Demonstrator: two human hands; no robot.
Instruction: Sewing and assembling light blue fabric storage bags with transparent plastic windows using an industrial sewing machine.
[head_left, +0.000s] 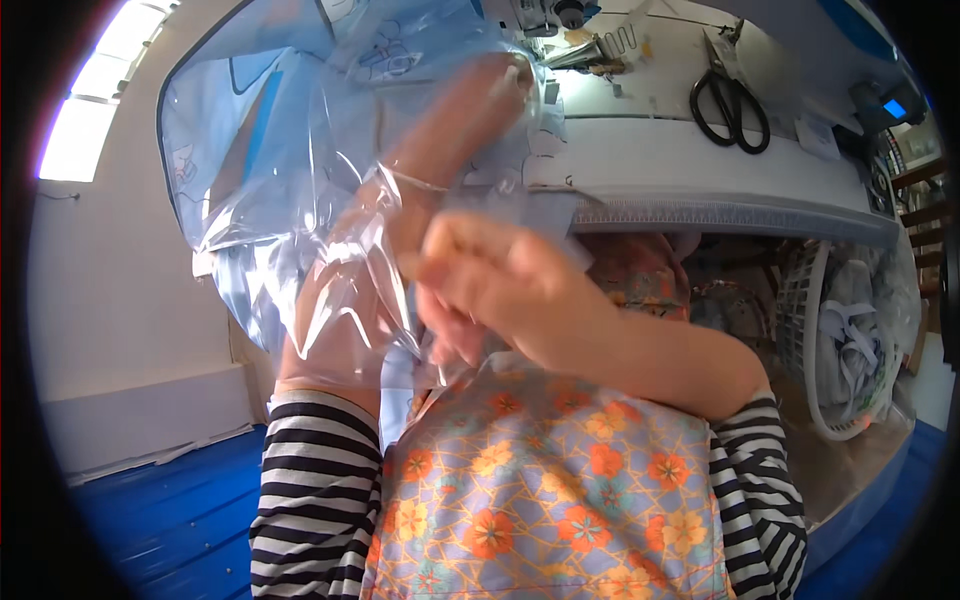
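Observation:
A large clear plastic sheet (pixel 345 270), shiny and creased, hangs over the left part of the table with light-blue edged material (pixel 215 110) around it. My left arm reaches up behind the plastic, so my left hand (pixel 475 105) shows through it, beside the sewing machine (pixel 560 15). Blur and glare hide how its fingers are set. Lower down, my right hand (pixel 490 280) crosses in front of my body with curled fingers. Its fingertips meet the plastic near my left forearm; motion smears them, but they look closed on the sheet.
Black-handled scissors (pixel 730 110) lie on the white table (pixel 630 150), right of the machine. A clear ruler strip (pixel 720 213) runs along the front edge. Below at right stands a white basket (pixel 800 330) holding pale cloth. Patterned fabric (pixel 640 270) is under the table edge.

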